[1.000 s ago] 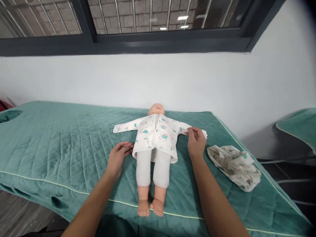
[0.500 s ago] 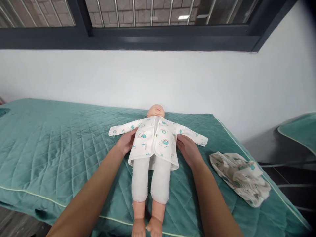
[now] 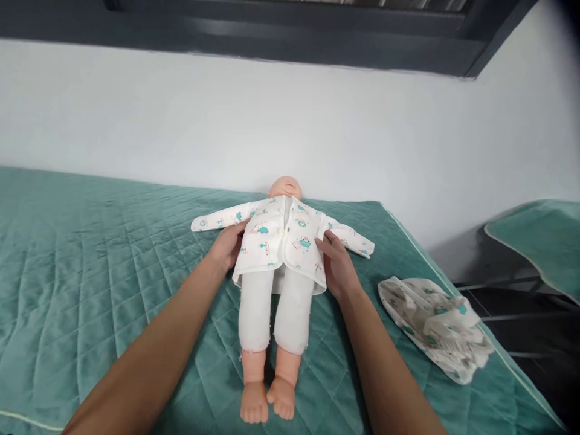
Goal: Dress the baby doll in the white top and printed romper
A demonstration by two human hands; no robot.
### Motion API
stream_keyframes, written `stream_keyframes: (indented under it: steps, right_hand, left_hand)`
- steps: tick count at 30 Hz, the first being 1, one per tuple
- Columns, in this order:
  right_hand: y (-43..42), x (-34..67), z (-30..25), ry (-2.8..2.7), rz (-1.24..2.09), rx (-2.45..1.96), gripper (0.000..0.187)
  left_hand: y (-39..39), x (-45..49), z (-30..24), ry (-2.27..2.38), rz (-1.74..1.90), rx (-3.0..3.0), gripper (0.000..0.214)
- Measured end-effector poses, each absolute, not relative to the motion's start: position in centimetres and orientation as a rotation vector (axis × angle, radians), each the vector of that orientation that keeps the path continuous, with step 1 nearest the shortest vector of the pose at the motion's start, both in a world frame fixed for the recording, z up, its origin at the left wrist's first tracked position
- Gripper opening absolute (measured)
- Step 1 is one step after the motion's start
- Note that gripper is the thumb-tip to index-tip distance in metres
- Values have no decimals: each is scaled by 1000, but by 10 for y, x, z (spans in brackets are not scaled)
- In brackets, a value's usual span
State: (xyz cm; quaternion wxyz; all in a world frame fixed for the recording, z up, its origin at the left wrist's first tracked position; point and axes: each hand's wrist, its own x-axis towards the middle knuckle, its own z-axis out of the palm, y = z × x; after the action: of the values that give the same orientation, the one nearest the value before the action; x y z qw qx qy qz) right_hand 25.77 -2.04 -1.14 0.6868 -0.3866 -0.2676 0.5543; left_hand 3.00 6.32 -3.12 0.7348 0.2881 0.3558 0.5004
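A baby doll (image 3: 257,314) lies on its back, head toward the wall, its white padded legs and bare feet pointing at me. It wears a white jacket (image 3: 267,254) printed with small green and pink figures, fastened at mid-chest, the sleeves spread wide. My left hand (image 3: 229,244) holds the doll's side below the armpit, its fingers partly hidden by the jacket. On the opposite side my right hand (image 3: 338,263) grips the torso, thumb over the jacket front and the other fingers by the sleeve.
A crumpled white printed garment (image 3: 435,326) lies to the right. Everything rests on a green quilted bed cover (image 3: 113,272) against a white wall (image 3: 181,121). A dark window frame (image 3: 272,36) runs above. Another green-covered surface (image 3: 539,235) stands beyond the right edge.
The view has tipped downward, bringing the doll's feet fully into sight. My right thumb has moved onto the jacket front. The left hand stays at the doll's side.
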Motion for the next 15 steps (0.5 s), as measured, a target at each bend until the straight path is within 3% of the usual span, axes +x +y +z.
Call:
stream_keyframes:
  steps: [5,15]
  right_hand:
    - [-19,270,-11,-527,1463,-826,18]
    - [-1,286,-9,-530,1422,-865,19]
  left_hand:
    - [56,24,-22,827,1109,433,17]
    - [74,2,-24,744,1362,259,22]
